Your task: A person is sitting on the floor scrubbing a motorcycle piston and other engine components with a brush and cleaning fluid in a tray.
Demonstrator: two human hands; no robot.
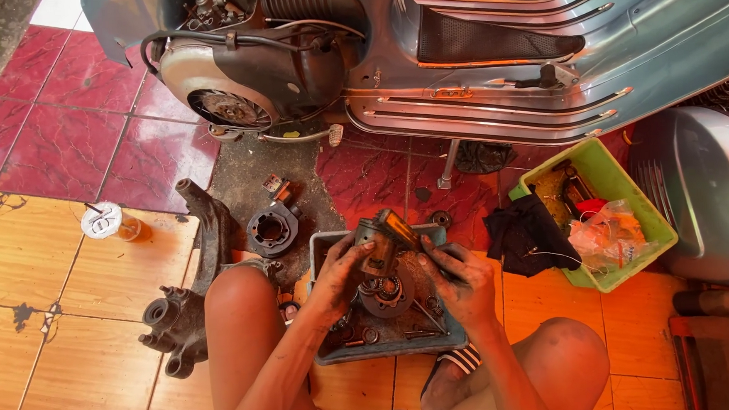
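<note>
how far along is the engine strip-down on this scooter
Done: the scooter stands with its side cover off, and a cylinder and a casing lie out on the floor. In hand: both hands, left and right, grip a greasy piston-like part over a grey tray of small parts. Left: those loose parts are not refitted, so it looks roughly mid-job.

Grease-smeared hands (402, 282) grip a dull, oily metal engine part (387, 241) above a grimy grey plastic tray (331, 352), beside matt black cloth (528, 234), a green plastic bin (630, 195), glossy glazed floor tiles (63, 329) and smooth painted scooter bodywork (663, 31).
</note>
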